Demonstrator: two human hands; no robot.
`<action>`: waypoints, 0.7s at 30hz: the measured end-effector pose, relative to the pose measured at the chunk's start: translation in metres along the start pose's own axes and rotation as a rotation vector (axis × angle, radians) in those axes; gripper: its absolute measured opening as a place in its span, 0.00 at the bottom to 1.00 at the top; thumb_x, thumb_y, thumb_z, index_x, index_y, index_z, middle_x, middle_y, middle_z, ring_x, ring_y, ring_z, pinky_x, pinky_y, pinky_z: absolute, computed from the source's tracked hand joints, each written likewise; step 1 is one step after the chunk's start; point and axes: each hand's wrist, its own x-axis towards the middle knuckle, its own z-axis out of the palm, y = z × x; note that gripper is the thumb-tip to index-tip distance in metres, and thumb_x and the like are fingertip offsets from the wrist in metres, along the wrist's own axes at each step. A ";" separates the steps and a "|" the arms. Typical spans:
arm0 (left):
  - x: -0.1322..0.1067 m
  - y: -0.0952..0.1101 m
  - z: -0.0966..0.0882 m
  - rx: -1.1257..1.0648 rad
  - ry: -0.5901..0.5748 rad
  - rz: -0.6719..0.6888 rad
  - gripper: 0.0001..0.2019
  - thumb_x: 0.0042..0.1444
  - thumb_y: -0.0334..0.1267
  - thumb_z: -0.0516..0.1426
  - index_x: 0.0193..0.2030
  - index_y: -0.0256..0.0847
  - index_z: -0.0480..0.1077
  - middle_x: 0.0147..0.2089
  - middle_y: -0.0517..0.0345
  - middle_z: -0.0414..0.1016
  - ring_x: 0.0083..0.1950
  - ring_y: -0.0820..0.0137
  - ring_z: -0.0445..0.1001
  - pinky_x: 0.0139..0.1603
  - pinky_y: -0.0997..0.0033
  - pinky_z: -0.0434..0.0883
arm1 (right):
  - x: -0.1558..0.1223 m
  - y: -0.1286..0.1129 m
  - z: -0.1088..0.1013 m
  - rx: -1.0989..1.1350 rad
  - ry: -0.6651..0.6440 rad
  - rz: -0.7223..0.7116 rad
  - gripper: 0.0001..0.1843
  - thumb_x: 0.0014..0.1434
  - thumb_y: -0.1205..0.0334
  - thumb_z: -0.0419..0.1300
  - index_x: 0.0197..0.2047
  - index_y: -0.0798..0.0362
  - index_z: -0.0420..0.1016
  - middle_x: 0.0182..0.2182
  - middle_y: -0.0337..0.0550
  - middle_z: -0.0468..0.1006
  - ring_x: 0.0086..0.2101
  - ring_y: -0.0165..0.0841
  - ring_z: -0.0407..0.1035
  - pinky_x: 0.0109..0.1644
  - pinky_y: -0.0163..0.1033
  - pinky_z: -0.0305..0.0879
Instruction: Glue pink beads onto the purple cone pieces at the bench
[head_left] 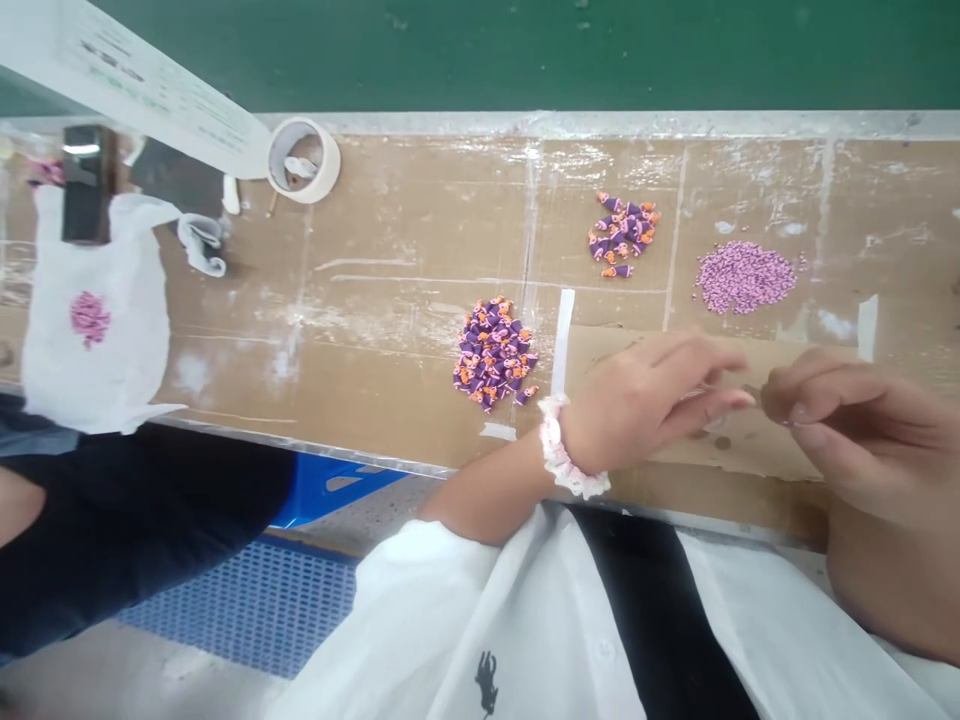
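Note:
My left hand (645, 400), with a white scrunchie on its wrist, and my right hand (847, 420) meet fingertip to fingertip over a loose cardboard sheet (750, 450). Something tiny is pinched between the fingertips of the two hands; it is too small and blurred to identify, and I cannot tell which hand grips it. A heap of purple and orange pieces (493, 352) lies left of my left hand. A smaller heap of the same pieces (622, 235) and a heap of tiny pink beads (744, 276) lie farther back on the cardboard-covered table (390, 260).
A roll of masking tape (303, 160) sits at the far edge. A white plastic bag (94, 310) with pink pieces inside lies at the left, beside a dark block (86, 180). Another person's dark sleeve (135, 520) is at lower left, above a blue crate (255, 600).

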 end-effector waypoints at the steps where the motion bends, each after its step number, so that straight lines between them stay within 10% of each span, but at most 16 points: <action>1: 0.000 -0.001 -0.011 0.113 -0.025 -0.083 0.11 0.64 0.43 0.52 0.43 0.38 0.68 0.39 0.51 0.75 0.43 0.68 0.74 0.47 0.68 0.70 | 0.000 -0.005 0.003 -0.006 0.041 0.024 0.08 0.52 0.73 0.64 0.32 0.51 0.74 0.23 0.42 0.71 0.25 0.35 0.67 0.27 0.42 0.60; 4: -0.005 -0.006 -0.053 0.492 -0.145 -0.446 0.06 0.61 0.39 0.55 0.38 0.39 0.68 0.37 0.53 0.74 0.41 0.66 0.72 0.45 0.66 0.68 | -0.001 -0.022 0.015 -0.084 0.275 0.266 0.06 0.53 0.69 0.65 0.29 0.50 0.73 0.26 0.44 0.71 0.30 0.38 0.66 0.33 0.45 0.60; 9: -0.018 -0.009 -0.095 0.771 -0.193 -0.949 0.05 0.56 0.37 0.57 0.34 0.41 0.65 0.31 0.57 0.71 0.36 0.64 0.71 0.39 0.67 0.65 | -0.002 -0.035 0.026 -0.106 0.310 0.349 0.08 0.53 0.64 0.67 0.26 0.49 0.72 0.27 0.45 0.71 0.33 0.40 0.67 0.36 0.47 0.61; 21: -0.015 -0.008 -0.078 0.857 -0.157 -1.079 0.01 0.55 0.33 0.54 0.33 0.42 0.66 0.33 0.52 0.74 0.36 0.59 0.72 0.37 0.62 0.66 | 0.000 -0.035 0.027 -0.111 0.328 0.349 0.08 0.53 0.69 0.66 0.27 0.48 0.73 0.28 0.45 0.71 0.34 0.41 0.66 0.35 0.47 0.61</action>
